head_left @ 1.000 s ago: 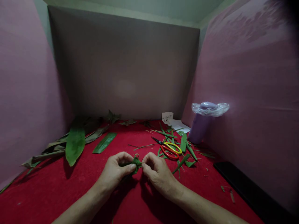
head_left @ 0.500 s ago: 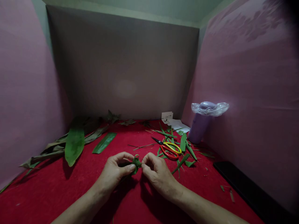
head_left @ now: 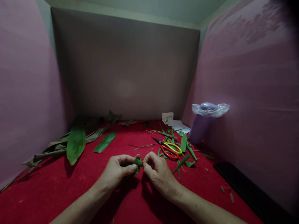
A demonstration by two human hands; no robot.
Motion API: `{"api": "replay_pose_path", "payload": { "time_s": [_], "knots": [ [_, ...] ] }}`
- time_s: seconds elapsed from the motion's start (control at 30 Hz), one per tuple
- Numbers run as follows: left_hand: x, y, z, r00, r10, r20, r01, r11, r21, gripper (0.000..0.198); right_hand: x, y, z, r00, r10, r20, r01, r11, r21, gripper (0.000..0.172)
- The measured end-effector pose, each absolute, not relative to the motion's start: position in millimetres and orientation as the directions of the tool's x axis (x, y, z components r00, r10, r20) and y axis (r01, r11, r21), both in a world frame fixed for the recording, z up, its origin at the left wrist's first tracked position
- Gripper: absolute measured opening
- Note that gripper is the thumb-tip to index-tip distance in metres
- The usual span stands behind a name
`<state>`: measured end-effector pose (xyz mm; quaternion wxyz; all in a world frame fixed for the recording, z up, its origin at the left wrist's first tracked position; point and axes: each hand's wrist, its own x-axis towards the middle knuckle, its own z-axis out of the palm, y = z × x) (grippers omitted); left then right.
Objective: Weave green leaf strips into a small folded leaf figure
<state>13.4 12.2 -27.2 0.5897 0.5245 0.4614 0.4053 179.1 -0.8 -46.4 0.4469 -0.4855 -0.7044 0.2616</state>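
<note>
A small folded green leaf piece is held just above the red cloth, between both hands. My left hand pinches its left side with thumb and fingers curled. My right hand pinches its right side, fingers closed on it. A small loop of leaf sticks up at the top of the piece. Scissors with red and yellow handles lie on the cloth just beyond my right hand.
Large green and dried leaves lie at the back left. Cut leaf strips are scattered round the scissors. A purple cylinder with a plastic-wrapped top stands at the right, white paper behind it. A black flat object lies along the right edge.
Both hands stay pinched on the leaf piece and have shifted only slightly; the fingers have worked the fold a little.
</note>
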Motion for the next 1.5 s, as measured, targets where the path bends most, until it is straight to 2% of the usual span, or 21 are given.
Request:
{"api": "replay_pose_path", "payload": {
  "time_s": [0.27, 0.67, 0.83, 0.93, 1.03, 1.3, 1.5],
  "knots": [
    [14.0, 11.6, -26.8, 0.208, 0.97, -0.126, -0.023, 0.133, 0.991, 0.015, 177.5, -1.5, -46.4, -0.148, 0.916, 0.372, 0.462, 0.396, -0.793, 0.011],
    [11.2, 12.8, -17.0, 0.303, 0.949, -0.081, 0.136, 0.041, 0.99, 0.016, 178.0, -4.3, -47.1, -0.15, 0.909, 0.388, 0.457, 0.412, -0.788, 0.01],
    [11.9, 14.7, -19.3, 0.333, 0.942, -0.047, 0.115, 0.009, 0.993, 0.015, 177.2, -4.7, -50.4, -0.156, 0.907, 0.392, 0.462, 0.417, -0.783, 0.009],
    [11.6, 13.0, -17.7, 0.375, 0.925, -0.07, 0.095, 0.036, 0.995, 0.024, 176.8, -3.7, -51.0, -0.158, 0.905, 0.394, 0.465, 0.42, -0.779, 0.009],
    [10.7, 12.2, -18.0, 0.401, 0.911, -0.094, 0.099, 0.059, 0.993, 0.023, 176.7, -3.1, -50.2, -0.16, 0.904, 0.397, 0.472, 0.423, -0.774, 0.009],
    [14.7, 10.7, -15.0, 0.263, 0.951, -0.161, 0.16, 0.122, 0.98, 0.022, 178.0, -3.4, -52.1, -0.147, 0.903, 0.403, 0.502, 0.419, -0.756, 0.009],
    [14.5, 9.9, -14.9, 0.247, 0.956, -0.161, 0.156, 0.125, 0.98, 0.022, 178.9, -2.4, -49.5, -0.131, 0.909, 0.396, 0.515, 0.403, -0.757, 0.008]
  ]
}}
